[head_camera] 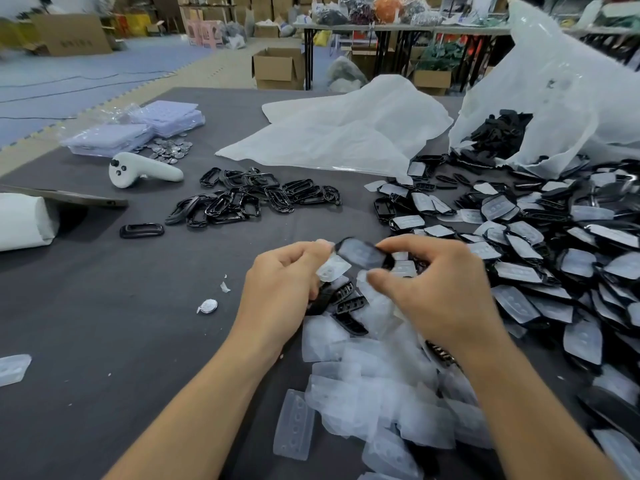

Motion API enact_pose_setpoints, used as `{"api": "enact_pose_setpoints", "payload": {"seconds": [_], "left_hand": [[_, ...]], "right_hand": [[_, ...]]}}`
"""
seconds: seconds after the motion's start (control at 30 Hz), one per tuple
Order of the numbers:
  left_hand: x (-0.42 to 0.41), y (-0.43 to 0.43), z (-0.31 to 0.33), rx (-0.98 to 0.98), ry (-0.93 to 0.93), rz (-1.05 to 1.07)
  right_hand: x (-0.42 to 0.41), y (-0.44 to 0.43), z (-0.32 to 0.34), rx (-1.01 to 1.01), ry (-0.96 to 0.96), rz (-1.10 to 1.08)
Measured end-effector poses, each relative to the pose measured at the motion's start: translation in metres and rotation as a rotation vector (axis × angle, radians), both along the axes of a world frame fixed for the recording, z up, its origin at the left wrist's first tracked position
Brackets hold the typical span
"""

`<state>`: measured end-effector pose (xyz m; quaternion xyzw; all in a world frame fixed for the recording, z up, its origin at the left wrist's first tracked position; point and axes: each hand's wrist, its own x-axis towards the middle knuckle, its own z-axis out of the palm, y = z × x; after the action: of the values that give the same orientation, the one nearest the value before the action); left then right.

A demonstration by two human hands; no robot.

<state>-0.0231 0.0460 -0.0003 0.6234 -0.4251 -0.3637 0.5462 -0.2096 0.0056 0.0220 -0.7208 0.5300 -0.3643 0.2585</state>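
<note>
My right hand (436, 289) pinches a black frame with a translucent film on it (362, 252) above the grey table (104, 323). My left hand (280, 285) pinches the left end of that piece, where a clear film (332, 268) hangs below my fingers. Under my left palm I also hold several black frames (343, 299). A pile of peeled clear films (381, 393) lies beneath both hands. To the right spreads a big heap of film-covered black frames (536, 254). A heap of bare black frames (249, 199) lies farther back on the left.
A white controller (142, 169) lies at the left, with coin cells (169, 148) and clear trays (138, 129) behind it. One coin cell (207, 305) sits near my left wrist. White plastic bags (346, 133) lie at the back and right. A tablet (69, 197) leans at the left edge.
</note>
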Motion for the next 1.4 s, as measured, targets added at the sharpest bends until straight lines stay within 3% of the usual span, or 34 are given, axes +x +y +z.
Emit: {"api": "enact_pose_setpoints", "payload": {"seconds": [0.17,0.23,0.4,0.6,0.7,0.8,1.0,1.13,1.23,1.33,1.4], "left_hand": [[0.012,-0.004,-0.001,-0.044,-0.322,0.236],[0.015,-0.009,-0.003,-0.034,-0.416,0.313],[0.032,-0.029,-0.013,0.01,-0.67,0.383],[0.077,-0.058,-0.017,0.205,-0.961,0.219],[0.086,-0.069,-0.017,0.262,-0.984,0.114],[0.083,-0.07,-0.017,0.183,-1.0,0.207],[0.077,-0.06,-0.012,0.097,-0.948,0.309],[0.069,-0.047,-0.007,-0.05,-0.864,0.511],[0.059,-0.035,-0.001,-0.168,-0.435,0.479],[0.038,-0.021,0.0,-0.156,0.024,0.407],[0.029,-0.011,0.0,-0.177,0.164,0.337]], "right_hand": [[-0.031,-0.021,0.002,-0.072,0.085,-0.45],[-0.029,-0.021,0.001,-0.073,0.11,-0.496],[0.008,-0.003,-0.01,-0.146,0.215,-0.215],[0.04,0.013,-0.026,-0.115,0.313,0.164],[0.04,0.012,-0.029,-0.095,0.324,0.198],[0.039,0.009,-0.032,-0.033,0.296,0.173],[0.039,0.01,-0.03,0.0,0.299,0.157],[0.038,0.011,-0.029,0.007,0.275,0.15],[0.04,0.012,-0.028,-0.027,0.229,0.12],[0.041,0.014,-0.026,-0.044,0.106,0.083],[0.039,0.015,-0.024,-0.06,-0.01,0.046]]}}
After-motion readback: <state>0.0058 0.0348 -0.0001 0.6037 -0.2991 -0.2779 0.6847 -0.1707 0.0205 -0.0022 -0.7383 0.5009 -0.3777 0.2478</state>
